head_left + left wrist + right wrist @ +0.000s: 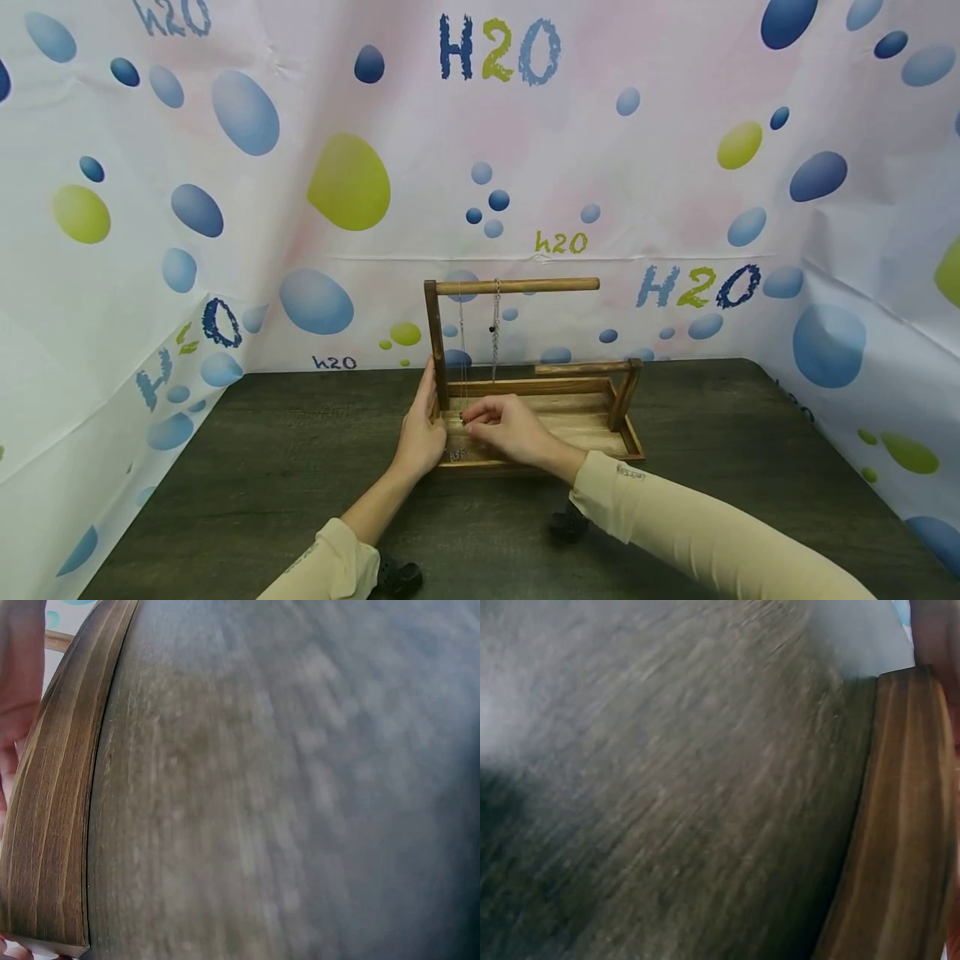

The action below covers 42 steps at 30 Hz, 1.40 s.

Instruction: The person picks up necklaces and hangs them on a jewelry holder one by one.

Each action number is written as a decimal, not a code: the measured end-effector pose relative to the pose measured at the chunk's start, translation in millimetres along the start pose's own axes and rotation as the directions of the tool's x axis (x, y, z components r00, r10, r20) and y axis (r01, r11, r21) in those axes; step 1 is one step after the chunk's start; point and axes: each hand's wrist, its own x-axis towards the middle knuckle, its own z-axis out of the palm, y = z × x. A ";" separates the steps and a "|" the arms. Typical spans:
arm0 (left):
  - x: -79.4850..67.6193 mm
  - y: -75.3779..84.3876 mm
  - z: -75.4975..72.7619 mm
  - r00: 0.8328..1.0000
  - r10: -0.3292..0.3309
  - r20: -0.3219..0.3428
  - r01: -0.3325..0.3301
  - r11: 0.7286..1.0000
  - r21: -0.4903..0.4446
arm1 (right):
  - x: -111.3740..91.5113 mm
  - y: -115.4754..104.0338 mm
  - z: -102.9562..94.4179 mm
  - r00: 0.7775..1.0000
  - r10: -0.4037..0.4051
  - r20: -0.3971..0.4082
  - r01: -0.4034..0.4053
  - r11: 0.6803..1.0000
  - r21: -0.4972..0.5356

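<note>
A wooden jewelry stand [525, 387] with a shallow tray base stands on the dark table. From its upper bar [547, 285] hangs a thin necklace [462, 354], whose lower end my right hand [510, 429] pinches between thumb and fingers, low over the tray. My left hand [420, 433] rests along the stand's left end with its fingers extended upward beside the post [434, 333]. Farther right on that bar hangs a chunkier chain [495, 333] with a small dark bead. A little heap of chain [455, 455] lies in the tray's front left corner.
A shorter post on the right carries a lower bar [585, 367] pointing left. The dark wood-look table [300, 467] runs back to a printed sheet [420, 108] with coloured drops. The tray's outer wall [56, 795] fills the left wrist view's edge.
</note>
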 end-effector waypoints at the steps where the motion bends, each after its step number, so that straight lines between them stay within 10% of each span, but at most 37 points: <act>1: 0.0 0.0 -0.2 1.000 0.007 0.000 -0.007 1.000 0.000 | 0.9 1.4 1.4 1.000 0.001 -0.001 -0.001 1.000 -0.004; 42: 2.7 4.1 1.7 1.000 0.001 -0.012 -0.001 1.000 -0.002 | 16.0 16.3 21.8 0.994 0.023 0.103 0.004 0.969 -0.249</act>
